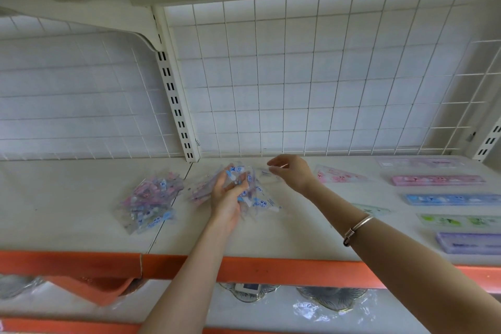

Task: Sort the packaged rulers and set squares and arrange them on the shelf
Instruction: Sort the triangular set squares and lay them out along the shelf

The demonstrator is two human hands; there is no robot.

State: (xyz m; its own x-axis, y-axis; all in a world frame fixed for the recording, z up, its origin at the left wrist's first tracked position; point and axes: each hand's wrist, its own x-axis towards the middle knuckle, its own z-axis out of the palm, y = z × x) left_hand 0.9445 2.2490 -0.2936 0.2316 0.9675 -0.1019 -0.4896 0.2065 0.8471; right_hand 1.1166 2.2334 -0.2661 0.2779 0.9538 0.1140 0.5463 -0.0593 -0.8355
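A shop — slotted shelving upright point(176, 106), orange-edged shelf point(271, 270), wire-grid backing point(298, 76).

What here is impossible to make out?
Head view, print on the packets in the left hand: blurred, partly covered by fingers.
Head view, purple ruler: cut off by the right edge.
Head view, right hand: whether it pinches anything, too blurred.

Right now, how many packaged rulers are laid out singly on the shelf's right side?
5, in a column: pale ruler rearmost, then pink ruler, blue ruler, green ruler, purple ruler frontmost. The piles may hide more.
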